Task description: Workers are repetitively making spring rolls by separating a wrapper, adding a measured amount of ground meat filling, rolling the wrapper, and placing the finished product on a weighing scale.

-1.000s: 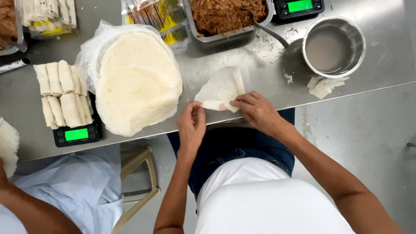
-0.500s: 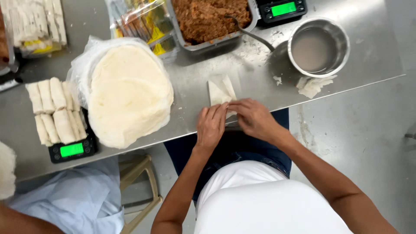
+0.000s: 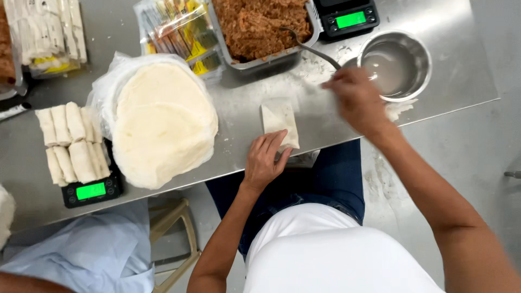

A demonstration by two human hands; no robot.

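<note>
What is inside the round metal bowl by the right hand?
The metal bowl holds a cloudy pale liquid. The right hand covers its near-left rim, so that part stays hidden.

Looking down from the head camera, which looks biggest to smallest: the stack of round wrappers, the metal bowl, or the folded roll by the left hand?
1. Stack of round wrappers, clearly the largest.
2. Metal bowl, mid-sized.
3. Folded roll by the left hand, smallest.
All lie on the same table, so the order seems fair.

The steel table point(image 3: 325, 116) carries a folded wrapper point(image 3: 280, 123) near, wrapper stack point(image 3: 163, 122) left, metal bowl point(image 3: 395, 65) far right.
</note>
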